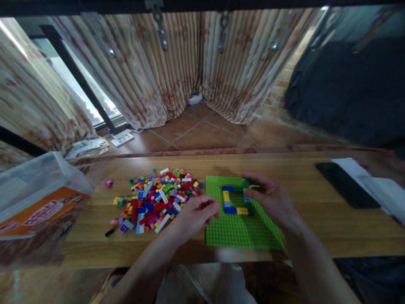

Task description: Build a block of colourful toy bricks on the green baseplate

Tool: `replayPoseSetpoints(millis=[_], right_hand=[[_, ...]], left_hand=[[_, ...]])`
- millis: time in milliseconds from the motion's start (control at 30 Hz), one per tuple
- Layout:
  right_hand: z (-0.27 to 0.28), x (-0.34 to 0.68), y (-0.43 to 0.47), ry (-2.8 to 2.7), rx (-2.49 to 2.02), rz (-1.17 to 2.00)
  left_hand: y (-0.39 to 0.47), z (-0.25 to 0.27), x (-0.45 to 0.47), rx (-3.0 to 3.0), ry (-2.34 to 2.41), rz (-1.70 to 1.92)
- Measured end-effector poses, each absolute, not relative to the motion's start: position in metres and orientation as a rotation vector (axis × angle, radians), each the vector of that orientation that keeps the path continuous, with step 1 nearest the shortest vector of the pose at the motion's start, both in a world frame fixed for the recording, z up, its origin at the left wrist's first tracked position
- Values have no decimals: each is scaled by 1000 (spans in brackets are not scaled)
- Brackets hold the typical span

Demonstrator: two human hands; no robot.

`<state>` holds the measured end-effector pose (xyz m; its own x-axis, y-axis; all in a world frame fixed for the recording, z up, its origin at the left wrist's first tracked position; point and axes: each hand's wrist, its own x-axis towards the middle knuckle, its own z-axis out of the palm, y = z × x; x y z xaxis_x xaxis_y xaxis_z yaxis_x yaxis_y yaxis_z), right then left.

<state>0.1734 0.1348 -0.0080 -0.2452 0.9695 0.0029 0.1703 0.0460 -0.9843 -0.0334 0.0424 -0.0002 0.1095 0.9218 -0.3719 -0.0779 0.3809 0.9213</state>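
Observation:
A ring of blue, yellow, light blue and green bricks [230,210] sits on a green studded baseplate [221,236]. My right hand [268,196] reaches over the ring's far right corner, thumb and fingers closed around a small dark green brick [246,183]. Whether that brick is pressed down on the studs I cannot tell. My left hand [198,211] hovers between the baseplate's left edge and a heap of loose mixed bricks [158,198]. Its fingers are curled with the thumb against them, and anything inside is hidden.
On the wooden table [300,169] a dark flat object [348,185] and white papers [384,190] lie at the right. A clear plastic tub [53,173] with an orange label stands at the left. Curtains [177,76] hang beyond the tiled floor.

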Motion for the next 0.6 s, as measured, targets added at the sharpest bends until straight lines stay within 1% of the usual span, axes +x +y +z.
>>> replayPoseSetpoints(millis=[100,267,400,500,600], right_hand=[[-8,175,128,-1657,-1198,1251],[-8,167,115,-1577,-1064,1436],[-8,162,108,-1532,-996,1496],[-7,161,105,-1579,-1013,1436],[-6,159,103,-1736,-1065,1282]], left_hand=[[49,0,-23,839,1241,939],[60,0,-5,779,1221,991],[65,-6,4,851,1201,1004],[66,-10,5,933,1242,1011],[66,-11,4,982,1291,1021]])
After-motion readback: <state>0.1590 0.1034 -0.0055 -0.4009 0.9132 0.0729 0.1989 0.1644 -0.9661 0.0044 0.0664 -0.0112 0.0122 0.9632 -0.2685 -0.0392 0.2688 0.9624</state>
